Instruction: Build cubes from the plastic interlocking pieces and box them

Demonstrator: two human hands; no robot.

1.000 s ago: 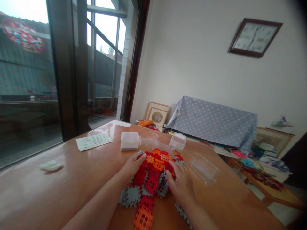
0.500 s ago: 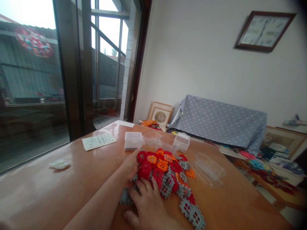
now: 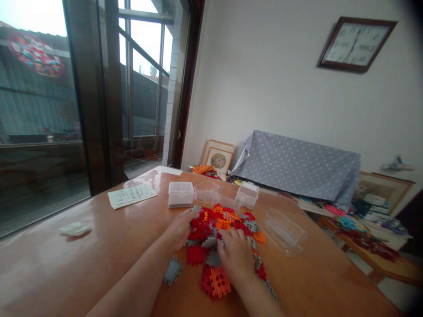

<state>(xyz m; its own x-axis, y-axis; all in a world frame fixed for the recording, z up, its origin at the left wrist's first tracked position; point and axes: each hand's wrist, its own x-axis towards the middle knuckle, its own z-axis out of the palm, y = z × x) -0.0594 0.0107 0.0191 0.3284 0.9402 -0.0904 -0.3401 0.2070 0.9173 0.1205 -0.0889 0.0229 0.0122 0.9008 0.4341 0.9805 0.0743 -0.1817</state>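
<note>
A heaped pile of red, orange and grey interlocking plastic building tiles [image 3: 197,231] lies on the wooden table. My left hand [image 3: 181,230] is at the pile's left side, its fingers curled around tiles at the edge. My right hand [image 3: 236,251] reaches over the pile's front right, fingers bent down and closed over tiles; its fingertips are partly hidden. Just in front of the pile lies an orange window-patterned tile [image 3: 220,281], on top of red ones. A grey tile [image 3: 173,270] lies apart beside my left forearm.
Behind the pile stand a lidded clear box [image 3: 181,194], a round clear container [image 3: 206,190] and another small clear box [image 3: 247,195]. A clear plastic tray [image 3: 286,233] lies to the right. Paper sheets [image 3: 132,195] and a crumpled wrapper [image 3: 75,229] are on the left.
My right hand has moved up and right onto the pile, its spread fingers now bent over tiles. Red and orange tiles at the front have come into view. My left hand stays at the left edge.
</note>
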